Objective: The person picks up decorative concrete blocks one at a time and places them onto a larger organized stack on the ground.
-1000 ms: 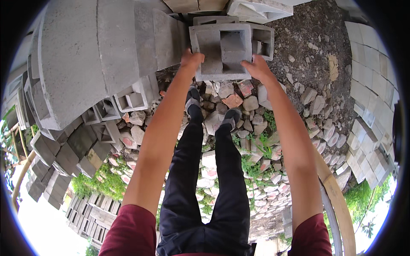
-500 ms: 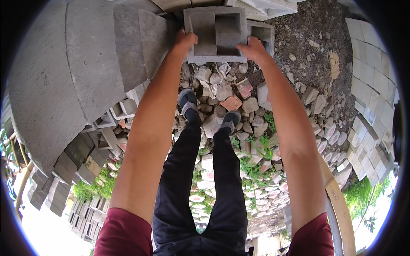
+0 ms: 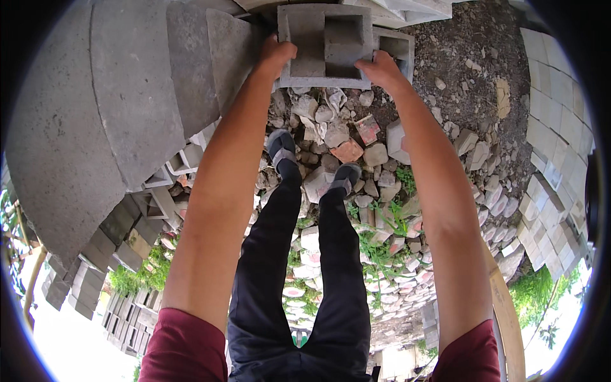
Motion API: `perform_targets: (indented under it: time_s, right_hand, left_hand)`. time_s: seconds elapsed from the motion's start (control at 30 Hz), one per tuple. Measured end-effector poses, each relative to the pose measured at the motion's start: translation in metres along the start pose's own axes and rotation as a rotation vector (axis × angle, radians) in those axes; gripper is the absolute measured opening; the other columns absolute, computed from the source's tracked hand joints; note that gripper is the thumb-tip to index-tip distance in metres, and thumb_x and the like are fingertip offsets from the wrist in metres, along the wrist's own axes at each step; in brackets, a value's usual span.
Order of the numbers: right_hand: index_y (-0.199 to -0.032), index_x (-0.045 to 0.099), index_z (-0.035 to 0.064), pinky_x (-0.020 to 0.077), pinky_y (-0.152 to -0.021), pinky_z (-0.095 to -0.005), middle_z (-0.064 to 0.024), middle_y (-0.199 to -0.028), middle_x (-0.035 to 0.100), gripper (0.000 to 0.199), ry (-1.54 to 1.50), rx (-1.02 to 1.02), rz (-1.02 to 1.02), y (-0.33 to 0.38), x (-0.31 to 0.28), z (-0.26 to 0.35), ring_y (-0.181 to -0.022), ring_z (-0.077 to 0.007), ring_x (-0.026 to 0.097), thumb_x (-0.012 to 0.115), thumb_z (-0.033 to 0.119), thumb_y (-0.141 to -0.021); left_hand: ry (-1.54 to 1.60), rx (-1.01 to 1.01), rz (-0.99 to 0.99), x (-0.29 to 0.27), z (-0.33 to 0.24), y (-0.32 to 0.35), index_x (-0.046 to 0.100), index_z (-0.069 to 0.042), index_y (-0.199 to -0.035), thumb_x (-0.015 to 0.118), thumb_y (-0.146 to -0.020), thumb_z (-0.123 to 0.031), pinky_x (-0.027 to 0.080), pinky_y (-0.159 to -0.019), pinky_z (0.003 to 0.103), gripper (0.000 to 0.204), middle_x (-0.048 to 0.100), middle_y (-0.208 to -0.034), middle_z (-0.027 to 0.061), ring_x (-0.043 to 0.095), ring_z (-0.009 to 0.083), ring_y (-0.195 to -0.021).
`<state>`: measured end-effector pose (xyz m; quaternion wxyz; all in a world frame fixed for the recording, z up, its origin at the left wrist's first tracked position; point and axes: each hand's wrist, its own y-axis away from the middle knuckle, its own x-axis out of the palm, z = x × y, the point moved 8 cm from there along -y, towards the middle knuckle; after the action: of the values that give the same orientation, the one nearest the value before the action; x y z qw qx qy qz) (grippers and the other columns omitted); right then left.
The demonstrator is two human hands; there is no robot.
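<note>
A grey hollow concrete block point(image 3: 304, 81) is at the top middle, its two cavities facing me. My left hand point(image 3: 278, 53) grips its left side, thumb over the edge and the other fingers hidden behind. On the right side my right hand point(image 3: 383, 69) is closed on the rim, its thumb reaching into the right cavity. Both arms are stretched out toward it. Just behind and to the right, partly covered by my right hand, is another hollow block point(image 3: 407, 48).
Large grey slabs point(image 3: 137, 95) fill the left side, with stacked blocks beneath them. Loose stones and brick rubble point(image 3: 347, 151) cover the ground around my feet. Dark soil point(image 3: 471, 51) lies to the right, before a stack of pale blocks point(image 3: 557, 108) at the far right.
The block and both hands have shifted slightly up and to the right in view. The grip of both hands looks the same.
</note>
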<state>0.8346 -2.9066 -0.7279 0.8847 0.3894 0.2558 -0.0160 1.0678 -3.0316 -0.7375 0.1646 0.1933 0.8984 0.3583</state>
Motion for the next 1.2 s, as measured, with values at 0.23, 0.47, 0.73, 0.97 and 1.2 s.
perform_targets:
  time_s: [0.23,0.47,0.73,0.97,1.2]
  right_hand:
    - [-0.103,0.06,-0.0132,0.0516,-0.083,-0.0428,-0.0328,-0.102,0.064,0.058,0.113,-0.025,-0.14,-0.004,-0.001,-0.006,-0.097,-0.0414,0.065,0.071,0.038,-0.078]
    - [-0.106,0.06,-0.012,0.0507,-0.085,-0.0421,-0.0288,-0.097,0.066,0.059,0.066,0.063,-0.101,0.004,-0.005,-0.009,-0.097,-0.0399,0.065,0.07,0.039,-0.079]
    - [-0.124,0.051,-0.0072,0.0472,-0.094,-0.0362,-0.0236,-0.118,0.062,0.059,-0.462,0.008,-0.48,0.103,0.011,-0.017,-0.11,-0.0307,0.061,0.067,0.034,-0.085]
    - [-0.131,0.045,-0.005,0.0483,-0.088,-0.0315,-0.0211,-0.119,0.061,0.057,-0.855,0.013,-0.394,0.263,0.05,-0.008,-0.113,-0.0237,0.059,0.068,0.025,-0.089]
    - [-0.134,0.043,-0.0025,0.051,-0.083,-0.0339,-0.0202,-0.119,0.06,0.058,-1.133,0.154,-0.354,0.378,0.051,-0.034,-0.106,-0.0232,0.06,0.065,0.03,-0.092]
  left_hand:
    - [0.09,0.071,0.005,0.006,0.008,0.001,0.054,-0.003,-0.112,0.059,-0.06,0.004,0.044,-0.083,0.037,0.053,0.059,-0.102,0.0105,0.052,0.0251,-0.096]
    - [0.005,0.167,0.011,0.009,-0.001,0.014,0.048,-0.004,-0.131,0.061,-0.069,0.0,0.045,-0.088,0.037,0.064,0.061,-0.113,0.0122,0.054,0.0259,-0.105]
    - [0.024,0.217,0.029,-0.001,0.031,0.132,0.03,0.0,-0.145,0.056,-0.086,-0.001,0.032,-0.109,0.034,0.065,0.035,-0.148,0.0237,0.033,0.0283,-0.139]
    - [0.06,0.117,0.153,-0.013,0.034,0.288,0.04,-0.003,-0.139,0.055,-0.091,-0.002,0.041,-0.1,0.032,0.051,0.054,-0.132,0.0164,0.05,0.0228,-0.124]
    - [0.042,0.054,0.18,0.009,0.004,0.331,0.048,-0.005,-0.133,0.055,-0.093,-0.005,0.045,-0.092,0.029,0.041,0.062,-0.121,0.0091,0.057,0.0161,-0.112]
